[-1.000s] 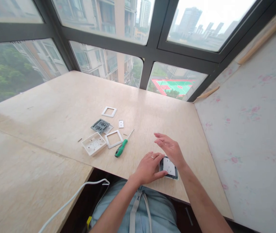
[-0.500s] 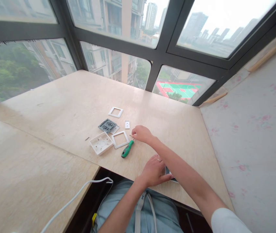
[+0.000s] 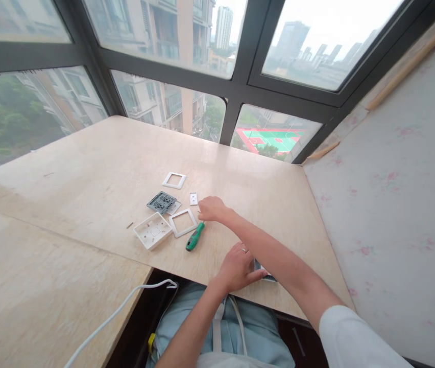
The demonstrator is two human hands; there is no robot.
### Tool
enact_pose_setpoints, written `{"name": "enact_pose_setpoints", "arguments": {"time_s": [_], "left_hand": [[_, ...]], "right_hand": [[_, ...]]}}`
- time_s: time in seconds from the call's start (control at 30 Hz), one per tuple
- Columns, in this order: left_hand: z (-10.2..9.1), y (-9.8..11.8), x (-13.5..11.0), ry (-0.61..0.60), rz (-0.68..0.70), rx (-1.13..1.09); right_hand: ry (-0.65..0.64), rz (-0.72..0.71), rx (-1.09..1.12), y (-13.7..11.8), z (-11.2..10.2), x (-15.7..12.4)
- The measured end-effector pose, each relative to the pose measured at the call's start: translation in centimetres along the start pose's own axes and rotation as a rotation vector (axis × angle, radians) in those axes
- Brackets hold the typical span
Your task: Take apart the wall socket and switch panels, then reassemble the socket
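Nearby, box [image 3: 152, 231], screwdriver [image 3: 195, 237], right forearm [image 3: 279, 250] overlapping socket [image 3: 257, 265]

Hands: 2, the left hand [image 3: 236, 268] and the right hand [image 3: 212, 209]. Ring [image 3: 243, 250]: 1, on the left. White square frames [image 3: 183, 182]: 2. White box [image 3: 152, 231]: 1. Grey module [image 3: 161, 202]: 1, plus 1 pale plate [image 3: 173, 207] partly under it. Small two-hole piece [image 3: 193, 199]: 1. Green-handled screwdriver [image 3: 195, 237]: 1. Dark-edged unit [image 3: 258, 265] at the left hand: 1, mostly covered. Thin pins [image 3: 129, 225]: 1 clear near the box; possible second at the right fingertips, too hidden to confirm. White cable [image 3: 148, 285]: 1. Window panes [image 3: 317, 46]: 6 in view. Sports court [image 3: 269, 139] outside: 1.
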State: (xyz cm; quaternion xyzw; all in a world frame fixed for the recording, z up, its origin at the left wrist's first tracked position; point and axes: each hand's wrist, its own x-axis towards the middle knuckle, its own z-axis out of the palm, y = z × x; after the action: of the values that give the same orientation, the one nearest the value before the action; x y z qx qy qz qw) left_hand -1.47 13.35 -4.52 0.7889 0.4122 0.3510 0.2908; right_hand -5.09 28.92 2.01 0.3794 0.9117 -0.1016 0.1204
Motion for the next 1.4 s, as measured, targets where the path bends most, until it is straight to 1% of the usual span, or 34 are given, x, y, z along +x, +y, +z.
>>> {"name": "enact_pose_setpoints", "arguments": {"time_s": [0.13, 0.23, 0.3, 0.4, 0.47, 0.57, 0.67, 0.8, 0.9, 1.03, 1.17, 1.27, 1.4], "left_hand": [[-0.1, 0.0, -0.1, -0.044, -0.017, 0.032], [0.1, -0.2, -0.1, -0.064, -0.018, 0.054], [0.2, -0.3, -0.1, -0.073, -0.018, 0.068], [0.3, -0.4, -0.1, -0.083, -0.019, 0.085], [0.4, -0.5, -0.1, -0.092, -0.019, 0.092], [0.6, -0.8, -0.2, -0.099, -0.047, 0.106], [0.9, -1.2, -0.4, -0.106, -0.084, 0.116], [1.1, -1.5, -0.5, -0.109, -0.075, 0.104], [1.0, -1.4, -0.5, -0.111, -0.089, 0.097], [0.8, -1.2, -0.4, -0.11, -0.13, 0.071], [0.5, -0.6, 0.0, -0.109, -0.165, 0.024], [0.4, 0.0, 0.4, -0.108, -0.107, 0.051], [1.1, 0.0, 0.9, -0.1, -0.02, 0.056]], "right_hand": [[0.129, 0.018, 0.143, 1.9, -1.5, -1.8], [0.234, 0.036, 0.272, 4.5, -2.3, -4.4], [0.293, 0.046, 0.361, 6.5, -2.3, -6.7], [0.359, 0.079, 0.502, 9.0, -1.4, -10.6], [0.372, 0.109, 0.604, 10.3, -0.3, -13.3], [0.376, 0.155, 0.736, 11.5, 1.8, -16.9], [0.388, 0.204, 0.829, 12.0, 3.7, -19.9], [0.44, 0.262, 0.894, 12.1, 5.6, -23.1], [0.496, 0.301, 0.904, 12.0, 6.4, -25.3], [0.575, 0.308, 0.88, 11.5, 6.7, -27.8], [0.642, 0.276, 0.87, 10.9, 6.7, -29.3], [0.68, 0.251, 0.871, 10.6, 7.1, -30.0], [0.681, 0.212, 0.877, 10.4, 8.1, -30.1]]}}
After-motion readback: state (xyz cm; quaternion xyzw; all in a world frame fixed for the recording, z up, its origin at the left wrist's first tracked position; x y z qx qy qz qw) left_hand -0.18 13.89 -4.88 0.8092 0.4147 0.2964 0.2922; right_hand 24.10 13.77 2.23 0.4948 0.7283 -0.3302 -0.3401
